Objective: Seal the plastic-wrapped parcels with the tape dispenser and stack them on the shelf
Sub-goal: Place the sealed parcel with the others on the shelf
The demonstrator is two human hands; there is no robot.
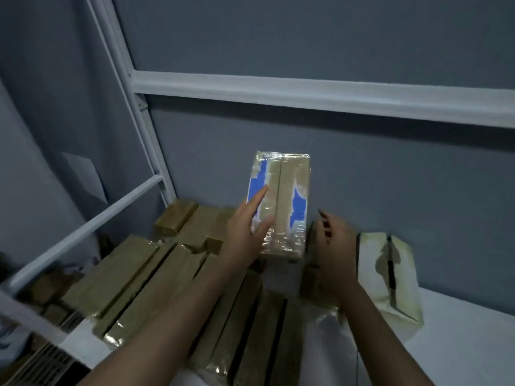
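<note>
A grey-blue wall (306,37) is seen filling the whole background. A pale sheet (83,176) is stuck flat on the left side wall. Off to the right, a cream pack (401,277), possibly a paper bag, is stood upright near the wall, with a dark strip (390,263) run down its front. A wire grille (47,366) is glimpsed bottom-left, pretty blurry.
</note>
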